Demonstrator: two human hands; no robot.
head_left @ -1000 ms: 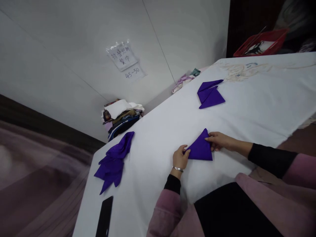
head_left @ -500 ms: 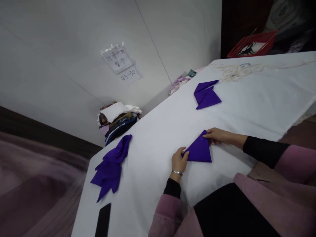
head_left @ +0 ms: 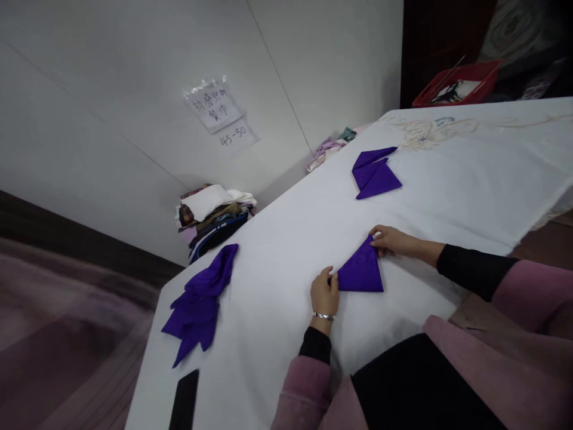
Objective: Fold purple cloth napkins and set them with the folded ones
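Note:
A purple cloth napkin (head_left: 362, 270), folded into a triangle, lies flat on the white tablecloth (head_left: 286, 251) in front of me. My left hand (head_left: 324, 291), with a silver bracelet at the wrist, pinches its left corner between thumb and fingers. At the top corner, my right hand (head_left: 388, 240) grips the cloth with the fingertips. Farther back lies another purple napkin (head_left: 376, 174) in a pointed fold. Over on the left side of the table rests a loose heap of purple napkins (head_left: 201, 307).
A black flat object (head_left: 184, 399) lies at the near left edge. Behind the table sit a stack of folded clothes (head_left: 217, 221) and a smaller cloth pile (head_left: 329, 152). A red basket (head_left: 474, 80) stands beyond the far right edge; handwritten signs (head_left: 215, 110) hang on the wall.
Both hands stay at the same two corners of the triangular napkin. The right fingers have shifted slightly up at the tip, and the left hand has turned a little more upright.

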